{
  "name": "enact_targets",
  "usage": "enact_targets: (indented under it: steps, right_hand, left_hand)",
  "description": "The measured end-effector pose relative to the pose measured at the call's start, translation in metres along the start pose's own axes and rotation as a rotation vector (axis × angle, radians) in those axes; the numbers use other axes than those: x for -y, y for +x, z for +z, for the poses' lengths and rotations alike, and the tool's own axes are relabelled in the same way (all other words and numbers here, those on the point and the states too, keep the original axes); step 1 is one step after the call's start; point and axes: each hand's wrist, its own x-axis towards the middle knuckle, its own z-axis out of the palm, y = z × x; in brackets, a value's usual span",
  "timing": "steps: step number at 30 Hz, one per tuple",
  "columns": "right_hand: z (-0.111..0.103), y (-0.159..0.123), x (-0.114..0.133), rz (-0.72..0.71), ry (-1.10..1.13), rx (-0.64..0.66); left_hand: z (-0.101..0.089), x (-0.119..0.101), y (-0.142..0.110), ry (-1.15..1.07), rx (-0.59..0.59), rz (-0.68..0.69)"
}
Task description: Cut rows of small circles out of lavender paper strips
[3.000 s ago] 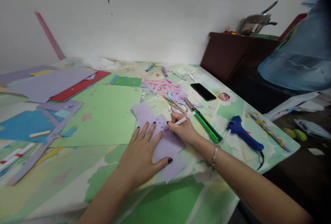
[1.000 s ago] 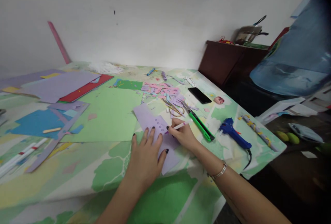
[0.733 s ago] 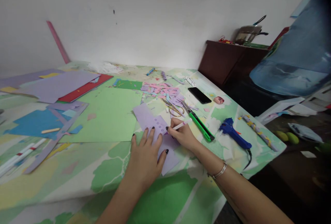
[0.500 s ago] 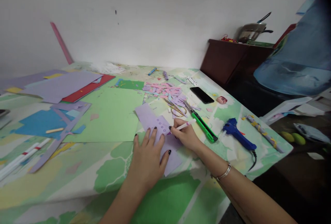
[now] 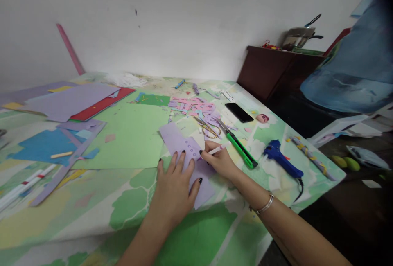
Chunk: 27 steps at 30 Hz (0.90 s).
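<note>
A strip of purple paper (image 5: pixel 169 133) lies slanted near the front of the table, with several small drawn circles in a row on it. My left hand (image 5: pixel 174 184) rests on the paper with its fingers spread flat. In my right hand (image 5: pixel 216 160) is a white marker (image 5: pixel 220 148), pinched between the fingers, its tip at the paper beside the circles. Just beyond that hand lie gold-handled scissors (image 5: pixel 211 131) and a green utility knife (image 5: pixel 242 150). A large light green sheet (image 5: pixel 132 139) extends to the left of the purple paper.
Paper scraps (image 5: pixel 193 105) are heaped behind the scissors. A black phone (image 5: pixel 238 112), a blue glue gun (image 5: pixel 284 158) and a decorated purple stick (image 5: pixel 311 157) lie to the right. Purple sheets (image 5: pixel 73 98), blue paper (image 5: pixel 46 145) and white markers (image 5: pixel 26 186) are on the left.
The whole view has shifted slightly. Both hands keep nearly the same place on the paper, and the marker is still held near the circles.
</note>
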Motion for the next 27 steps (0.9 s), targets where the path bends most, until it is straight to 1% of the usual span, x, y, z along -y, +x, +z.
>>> enact_targets:
  steps: [11,21,27]
  right_hand:
    - [0.0002,0.0001,0.0016,-0.009,-0.013,-0.021]
    - [-0.0009,-0.0005,0.0040,-0.022,-0.004,0.021]
    - [-0.0009,0.0003,0.0057,-0.021,-0.008,0.031]
  left_hand:
    - [0.0008,-0.0003,0.0004,0.002,0.002,-0.001]
    - [0.0012,0.0002,-0.0002,-0.007,-0.011,-0.002]
    - [0.0002,0.0002,0.0009,0.005,0.004,0.005]
